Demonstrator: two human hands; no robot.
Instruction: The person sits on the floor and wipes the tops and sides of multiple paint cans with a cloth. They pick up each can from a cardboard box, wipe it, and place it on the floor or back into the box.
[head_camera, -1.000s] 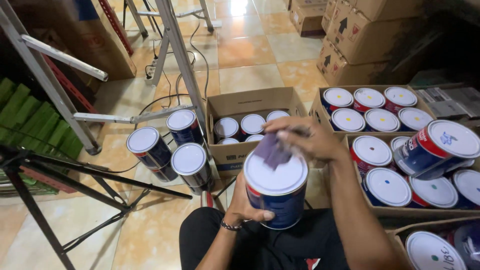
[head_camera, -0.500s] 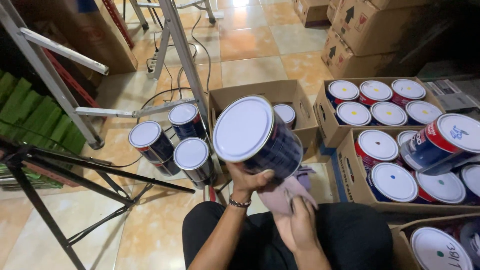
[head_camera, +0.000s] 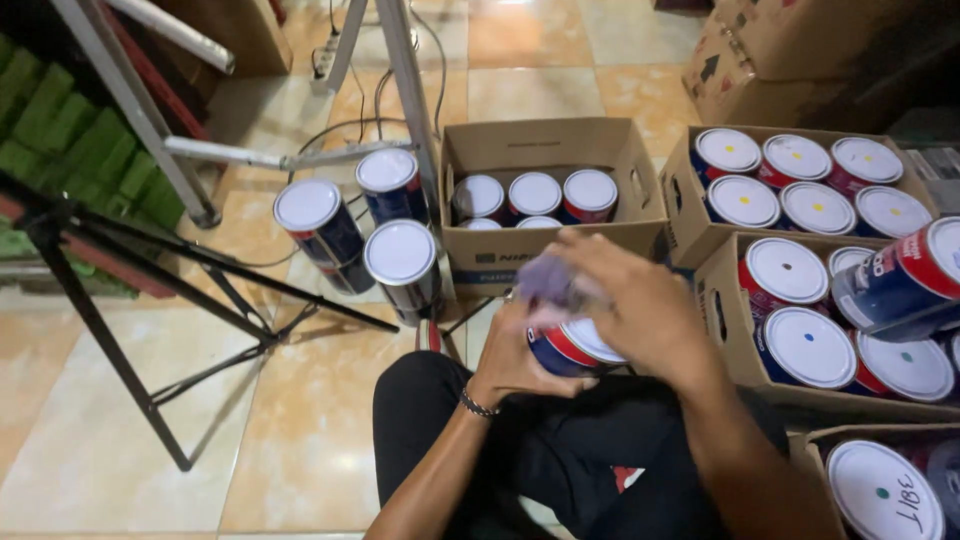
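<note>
Head view: the left hand (head_camera: 515, 362) grips a blue, red and white paint can (head_camera: 572, 347) from below, tilted over the lap, while the right hand (head_camera: 635, 300) presses a purple cloth (head_camera: 548, 282) against its upper side, so wiping appears to be under way. Three cans (head_camera: 400, 258) stand loose on the tiled floor (head_camera: 100, 440); the middle box (head_camera: 545, 195) holds four with room left, and the boxes at right (head_camera: 790, 190) look nearly full, suggesting several cans remain.

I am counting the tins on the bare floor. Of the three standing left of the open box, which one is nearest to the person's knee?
The front tin, the lowest of the three in the picture. The other two stand farther back.
</note>
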